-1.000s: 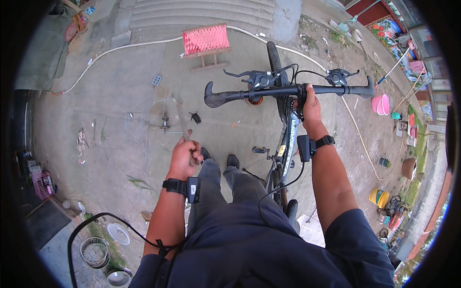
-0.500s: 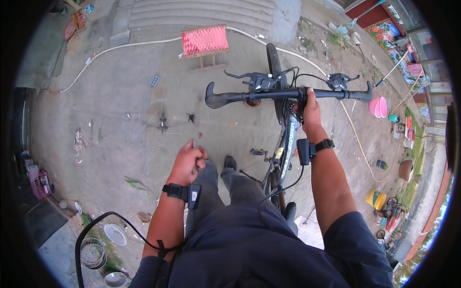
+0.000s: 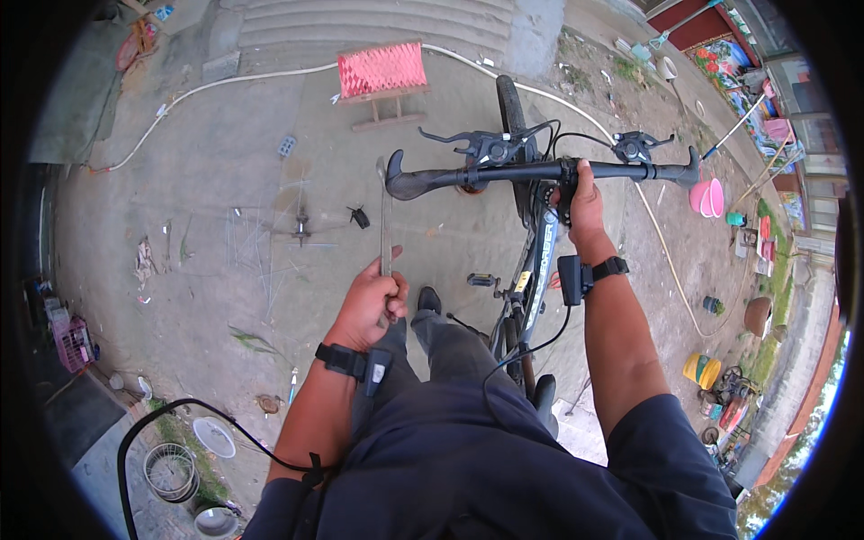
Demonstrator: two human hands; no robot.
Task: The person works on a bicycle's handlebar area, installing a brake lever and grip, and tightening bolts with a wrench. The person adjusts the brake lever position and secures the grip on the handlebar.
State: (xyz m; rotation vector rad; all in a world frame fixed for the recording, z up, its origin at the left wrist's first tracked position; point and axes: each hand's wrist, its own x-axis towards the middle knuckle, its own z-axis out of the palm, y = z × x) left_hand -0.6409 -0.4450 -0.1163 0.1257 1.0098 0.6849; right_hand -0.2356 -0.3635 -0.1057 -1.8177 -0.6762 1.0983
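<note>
At the far left a pink crate (image 3: 74,346) sits on the ground, with a wire basket (image 3: 171,472) and a white basin (image 3: 214,437) lower down, near the person's left arm. Farther in, thin metal rods (image 3: 256,247) lie scattered over the concrete, a small hub-like part (image 3: 301,227) among them, a grey block (image 3: 286,146) beyond it and a small black part (image 3: 359,217) to its right. The person's left hand (image 3: 373,306) has its fingers curled closed around the near end of a long, thin grey bar (image 3: 386,216), which points away from the body; its far end shows next to the left grip (image 3: 416,184) of the handlebar, and whether the two touch cannot be told. Beyond stands a low stool with a pink woven seat (image 3: 382,72). The bicycle (image 3: 540,256) is upright just to the right of the person's legs, its front tyre (image 3: 511,108) pointing away. The right hand (image 3: 585,211) is clasped on the middle of the handlebar (image 3: 531,170), at the stem, thumb on top and the other fingers partly hidden. At the far right are pink buckets (image 3: 707,198), a brown pot (image 3: 759,317) and a yellow bucket (image 3: 705,370).
</note>
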